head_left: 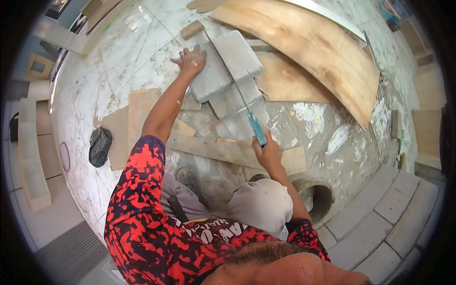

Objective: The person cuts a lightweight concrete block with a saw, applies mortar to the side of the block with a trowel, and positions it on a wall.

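Observation:
My right hand (pixel 267 151) is closed round the teal handle (pixel 257 129) of a handsaw, whose thin blade (pixel 231 78) points away from me. Seen nearly edge-on, the blade runs along a pale grey block, with one part (pixel 237 54) on its right and another part (pixel 209 78) on its left. How deep it sits I cannot tell. My left hand (pixel 191 61) rests on the left part near its far left edge, fingers spread. Beneath lies another grey slab (pixel 235 100). At the saw's far tip is a small brown wooden block (pixel 192 29).
Right of the block lie a large curved plywood sheet (pixel 313 52) and a smaller board (pixel 289 78). A wooden plank (pixel 213 148) crosses in front of my knees. A black plastic bag (pixel 100 147) lies left. Near my right knee is a round pipe opening (pixel 320 199), beside grey blocks (pixel 365 213).

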Demonstrator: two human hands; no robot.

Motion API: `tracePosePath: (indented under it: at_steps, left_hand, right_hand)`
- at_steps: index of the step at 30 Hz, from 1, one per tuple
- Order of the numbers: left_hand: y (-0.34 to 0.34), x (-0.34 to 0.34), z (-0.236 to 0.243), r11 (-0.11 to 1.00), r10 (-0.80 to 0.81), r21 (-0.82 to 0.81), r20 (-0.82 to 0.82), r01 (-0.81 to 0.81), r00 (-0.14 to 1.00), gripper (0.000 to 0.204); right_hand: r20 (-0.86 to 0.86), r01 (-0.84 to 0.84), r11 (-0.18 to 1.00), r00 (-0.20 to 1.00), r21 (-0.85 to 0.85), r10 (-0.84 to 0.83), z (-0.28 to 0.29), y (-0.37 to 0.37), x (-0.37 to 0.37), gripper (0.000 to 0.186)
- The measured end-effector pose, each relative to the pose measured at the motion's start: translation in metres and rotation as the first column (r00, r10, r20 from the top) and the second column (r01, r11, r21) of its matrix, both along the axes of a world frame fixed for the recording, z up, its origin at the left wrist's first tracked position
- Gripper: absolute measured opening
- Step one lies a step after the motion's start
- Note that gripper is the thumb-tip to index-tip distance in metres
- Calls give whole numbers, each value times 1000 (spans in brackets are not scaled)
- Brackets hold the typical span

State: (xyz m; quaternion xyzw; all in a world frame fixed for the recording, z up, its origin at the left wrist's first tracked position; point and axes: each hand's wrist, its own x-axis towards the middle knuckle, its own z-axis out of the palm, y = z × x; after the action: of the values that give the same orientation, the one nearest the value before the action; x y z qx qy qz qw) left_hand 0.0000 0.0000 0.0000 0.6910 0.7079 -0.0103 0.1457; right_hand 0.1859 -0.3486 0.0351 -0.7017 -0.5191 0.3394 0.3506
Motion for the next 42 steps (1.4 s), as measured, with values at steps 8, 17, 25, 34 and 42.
tracePosePath:
  at_steps: [8, 17, 25, 34, 42]
  left_hand:
    - [21, 12, -40, 961, -169, 223, 16, 161, 986, 48]
    - [31, 8, -53, 917, -170, 372, 44, 141, 985, 45]
    - [25, 24, -40, 963, -165, 209, -35, 169, 986, 53]
    - [31, 18, -43, 952, -127, 275, -36, 132, 991, 53]
    - [28, 20, -43, 948, -140, 288, -10, 137, 990, 48]
  right_hand:
    - [-42, 62, 997, 997, -43, -64, -1, -39, -5, 44]
    - [-48, 34, 943, 997, -331, -53, 23, 23, -1, 48]
    - [-66, 94, 927, 990, -363, -126, 3, -88, -3, 47]
    - [6, 38, 989, 999, -144, -38, -30, -96, 4, 43]
    - [-14, 23, 935, 999, -354, -30, 33, 49, -12, 35]
